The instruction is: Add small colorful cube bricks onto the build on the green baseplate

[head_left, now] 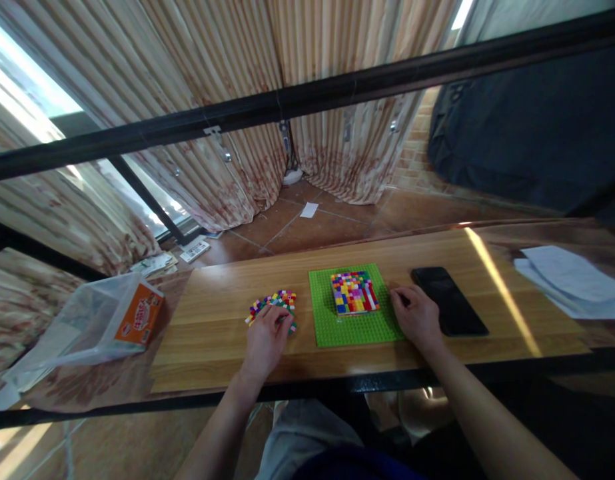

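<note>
My left hand point(268, 337) is over the near side of a pile of small coloured building bricks point(282, 300), fingers curled down among them. Whether a brick is pinched there I cannot make out. A green baseplate point(322, 328) lies to the right of the pile. On it stands a square block of multicoloured bricks point(354, 292), built up several layers. My right hand point(416, 315) rests at the baseplate's right edge, its fingers curled in; what they hold, if anything, is hidden.
A black tablet or large phone point(450, 301) lies just right of my right hand. White papers point(572, 277) are at the far right. A clear plastic box point(100, 313) with an orange label stands left of the wooden board point(202, 347). A black metal bar point(317, 97) crosses beyond the table.
</note>
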### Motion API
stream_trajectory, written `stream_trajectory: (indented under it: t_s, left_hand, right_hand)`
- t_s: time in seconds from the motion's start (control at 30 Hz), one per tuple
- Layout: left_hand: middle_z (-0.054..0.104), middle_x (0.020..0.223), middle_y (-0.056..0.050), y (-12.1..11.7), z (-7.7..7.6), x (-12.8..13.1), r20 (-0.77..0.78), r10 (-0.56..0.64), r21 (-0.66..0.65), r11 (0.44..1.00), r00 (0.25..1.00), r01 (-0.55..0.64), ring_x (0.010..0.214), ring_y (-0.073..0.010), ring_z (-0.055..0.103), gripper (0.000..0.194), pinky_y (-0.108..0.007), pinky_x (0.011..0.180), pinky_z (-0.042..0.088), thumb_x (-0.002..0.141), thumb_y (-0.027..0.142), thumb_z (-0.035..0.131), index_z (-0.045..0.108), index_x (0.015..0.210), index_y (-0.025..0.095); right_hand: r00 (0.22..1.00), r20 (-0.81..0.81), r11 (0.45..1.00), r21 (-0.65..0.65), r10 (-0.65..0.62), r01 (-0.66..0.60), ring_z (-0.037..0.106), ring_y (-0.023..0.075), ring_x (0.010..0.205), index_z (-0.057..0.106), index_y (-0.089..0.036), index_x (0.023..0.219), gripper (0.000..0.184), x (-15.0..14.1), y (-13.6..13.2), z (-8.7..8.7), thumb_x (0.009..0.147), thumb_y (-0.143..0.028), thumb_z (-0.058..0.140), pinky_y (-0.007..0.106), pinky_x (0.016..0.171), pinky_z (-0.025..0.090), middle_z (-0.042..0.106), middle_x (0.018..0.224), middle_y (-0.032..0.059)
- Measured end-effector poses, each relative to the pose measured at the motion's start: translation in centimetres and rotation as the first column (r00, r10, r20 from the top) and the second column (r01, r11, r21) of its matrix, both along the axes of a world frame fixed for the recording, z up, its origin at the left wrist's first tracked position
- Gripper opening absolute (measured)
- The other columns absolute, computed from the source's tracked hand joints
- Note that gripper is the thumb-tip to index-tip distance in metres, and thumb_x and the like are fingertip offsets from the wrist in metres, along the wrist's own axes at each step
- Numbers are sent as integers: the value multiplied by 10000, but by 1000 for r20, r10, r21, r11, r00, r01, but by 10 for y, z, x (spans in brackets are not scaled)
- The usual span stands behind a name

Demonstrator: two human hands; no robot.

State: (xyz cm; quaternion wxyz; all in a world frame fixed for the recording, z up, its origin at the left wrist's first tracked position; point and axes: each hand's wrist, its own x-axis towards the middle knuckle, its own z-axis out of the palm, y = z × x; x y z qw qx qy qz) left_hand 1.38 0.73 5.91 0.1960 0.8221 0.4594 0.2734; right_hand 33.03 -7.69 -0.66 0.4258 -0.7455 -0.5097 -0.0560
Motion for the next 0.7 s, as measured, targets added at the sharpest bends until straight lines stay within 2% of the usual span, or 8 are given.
stream_trajectory:
  t_s: [0.1, 0.17, 0.3, 0.53, 0.7]
  left_hand:
    - [645, 765, -17, 2, 1, 34, 161, -45, -65, 996, 986, 56, 715, -143, 575, 148, -257, 679, 442, 854, 265, 549, 638, 766, 187]
    - [639, 720, -4, 6, -3, 55, 280, -8, -150, 987, 960, 52, 668, -128, 566, 138, -240, 643, 434, 835, 264, 568, 653, 763, 181]
    - [662, 693, -2, 14, -14, 87, 461, 77, -342, 935, 884, 97, 651, -127, 584, 136, -232, 625, 438, 787, 273, 604, 675, 741, 168]
    - [681, 675, -4, 18, -15, 112, 531, 208, -475, 876, 821, 86, 646, -129, 602, 100, -234, 635, 457, 720, 243, 641, 693, 712, 158]
    - [678, 676, -5, 18, -15, 120, 561, 257, -502, 862, 787, 77, 634, -125, 604, 76, -233, 633, 468, 699, 226, 658, 686, 712, 156]
  right_hand:
    - [1000, 7, 1000, 6, 3, -3, 584, 163, 679, 646, -171, 735, 274, 0, 0, 1, 885, -346, 499, 273, 613, 447, 628, 762, 53]
    - [1000, 10, 1000, 2, 7, -7, 586, 164, 681, 644, -173, 729, 275, -1, 0, 2, 887, -343, 496, 273, 614, 446, 630, 764, 54]
    - [1000, 11, 1000, 0, -1, 1, 594, 164, 693, 644, -176, 725, 272, -2, 1, 3, 889, -331, 493, 276, 641, 452, 631, 766, 53]
    - [1000, 4, 1000, -21, 3, -3, 595, 163, 699, 640, -180, 712, 266, -1, 1, 3, 882, -329, 500, 276, 651, 449, 632, 770, 51]
    - [1000, 1, 1000, -20, -2, 2, 591, 165, 691, 639, -183, 710, 265, -1, 1, 3, 879, -329, 497, 281, 650, 447, 629, 766, 52]
